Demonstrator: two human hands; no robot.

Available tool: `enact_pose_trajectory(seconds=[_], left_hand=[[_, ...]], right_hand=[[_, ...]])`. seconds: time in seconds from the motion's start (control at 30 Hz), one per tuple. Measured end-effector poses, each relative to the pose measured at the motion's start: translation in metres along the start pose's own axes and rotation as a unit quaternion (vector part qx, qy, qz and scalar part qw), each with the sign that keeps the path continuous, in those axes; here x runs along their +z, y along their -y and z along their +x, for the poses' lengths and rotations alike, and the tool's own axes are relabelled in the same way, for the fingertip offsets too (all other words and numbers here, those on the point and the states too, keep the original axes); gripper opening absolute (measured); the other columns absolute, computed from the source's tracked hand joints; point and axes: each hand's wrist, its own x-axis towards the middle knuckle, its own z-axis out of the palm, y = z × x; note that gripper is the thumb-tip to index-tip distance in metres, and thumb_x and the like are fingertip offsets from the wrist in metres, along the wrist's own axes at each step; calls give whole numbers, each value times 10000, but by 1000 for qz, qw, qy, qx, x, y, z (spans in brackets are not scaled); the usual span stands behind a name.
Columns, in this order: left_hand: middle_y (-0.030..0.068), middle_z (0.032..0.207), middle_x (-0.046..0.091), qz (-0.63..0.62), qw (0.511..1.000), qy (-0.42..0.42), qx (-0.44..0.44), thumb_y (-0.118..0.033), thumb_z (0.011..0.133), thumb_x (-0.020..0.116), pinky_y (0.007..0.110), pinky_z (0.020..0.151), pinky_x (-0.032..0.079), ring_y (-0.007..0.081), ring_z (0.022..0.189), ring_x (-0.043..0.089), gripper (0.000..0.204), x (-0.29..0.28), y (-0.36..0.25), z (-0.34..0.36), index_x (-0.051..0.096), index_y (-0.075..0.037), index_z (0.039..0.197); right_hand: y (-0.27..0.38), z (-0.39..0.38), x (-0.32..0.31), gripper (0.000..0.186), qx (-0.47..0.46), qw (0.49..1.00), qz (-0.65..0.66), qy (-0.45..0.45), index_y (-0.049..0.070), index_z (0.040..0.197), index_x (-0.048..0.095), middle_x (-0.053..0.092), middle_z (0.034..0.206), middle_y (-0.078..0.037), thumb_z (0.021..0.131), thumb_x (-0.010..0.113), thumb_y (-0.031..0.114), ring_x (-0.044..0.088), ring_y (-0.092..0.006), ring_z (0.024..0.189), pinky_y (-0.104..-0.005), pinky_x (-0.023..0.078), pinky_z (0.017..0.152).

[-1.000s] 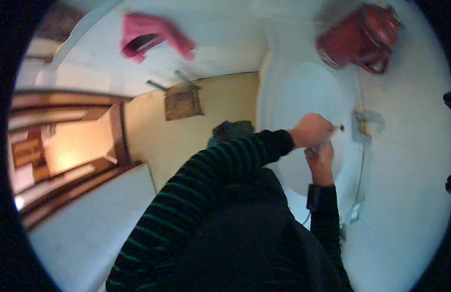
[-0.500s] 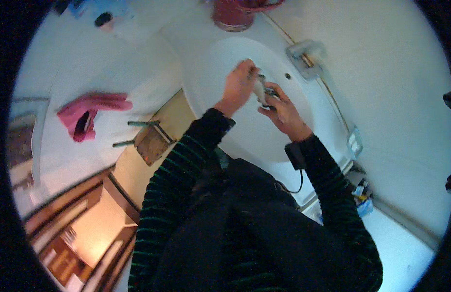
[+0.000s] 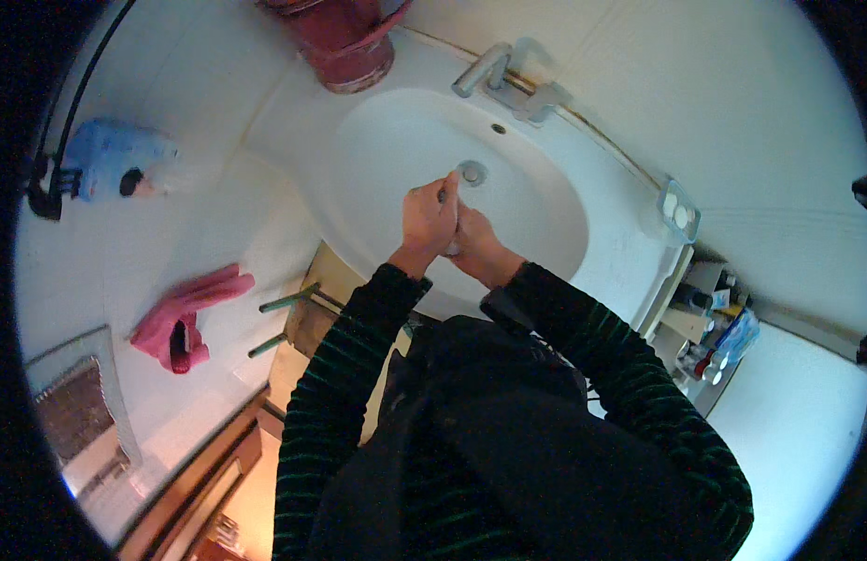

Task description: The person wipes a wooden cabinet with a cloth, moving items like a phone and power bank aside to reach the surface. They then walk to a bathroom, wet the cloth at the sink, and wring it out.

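Observation:
Both of my hands are pressed together above the white washbasin (image 3: 368, 154), below its drain (image 3: 472, 173). My left hand (image 3: 428, 220) is curled into a fist, and a small dark bit shows at its fingers. Against it from the right lies my right hand (image 3: 478, 245), its fingers mostly hidden behind the left one. Between the palms a little of a whitish thing (image 3: 452, 249) peeks out; its kind is covered by the hands. Above the basin's far rim, the grey faucet (image 3: 494, 70) stands apart from my hands.
A red bucket (image 3: 344, 47) stands at the basin's far left corner. On the right edge sits a soap dish (image 3: 678, 217), and beyond it a shelf (image 3: 686, 323) with bottles. At the left, a pink cloth (image 3: 186, 318) hangs near a green-legged stool (image 3: 307, 318).
My hands have come together and moved down toward me. The whitish and dark thing that showed between them is now mostly hidden. My view has shifted, bringing the faucet and drain into sight.

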Motion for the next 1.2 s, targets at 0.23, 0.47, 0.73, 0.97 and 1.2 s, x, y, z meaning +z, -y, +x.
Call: enact_pose_trajectory(seconds=[0.23, 0.47, 0.73, 0.97, 1.2], left_hand=[[256, 759, 657, 27, 1000, 2, -6, -378, 1034, 511, 472, 638, 497, 409, 693, 647, 480, 7, 6, -1, 684, 23, 836], [143, 790, 655, -2, 987, 151, -55, -283, 988, 645, 379, 650, 488, 248, 677, 586, 305, -17, 87, 12, 636, 8, 898], [118, 883, 638, -230, 969, 44, -72, -130, 939, 689, 325, 691, 490, 198, 745, 586, 165, 0, 25, 7, 572, -14, 944], [193, 779, 651, 29, 999, -6, 15, -236, 979, 640, 358, 613, 492, 347, 659, 602, 254, 11, -11, 9, 616, -11, 862], [194, 634, 607, 42, 998, 25, 31, -384, 948, 662, 396, 529, 465, 361, 549, 590, 422, 7, -2, 8, 659, -5, 762]], right_hand=[[5, -2, 4, 251, 56, 996, -56, -37, 62, 1104, 611, 635, 889, -51, 904, 722, 163, 632, -201, 824, -323, 483, 666], [47, -9, -17, 183, 12, 990, 129, -50, 74, 1147, 587, 641, 1084, -57, 973, 645, 71, 637, -192, 1030, -363, 545, 922], [8, -15, -31, 203, 215, 931, 276, -108, 16, 1149, 588, 661, 1107, -81, 951, 633, 9, 672, -240, 1015, -401, 563, 939], [8, -6, 12, 369, 115, 970, 172, -127, 52, 1099, 611, 646, 844, -38, 1058, 454, 383, 616, -170, 692, -328, 478, 532], [34, 7, 18, 309, -195, 965, -147, -89, 97, 977, 583, 571, 777, 6, 1028, 531, 397, 523, -159, 624, -337, 422, 536]])
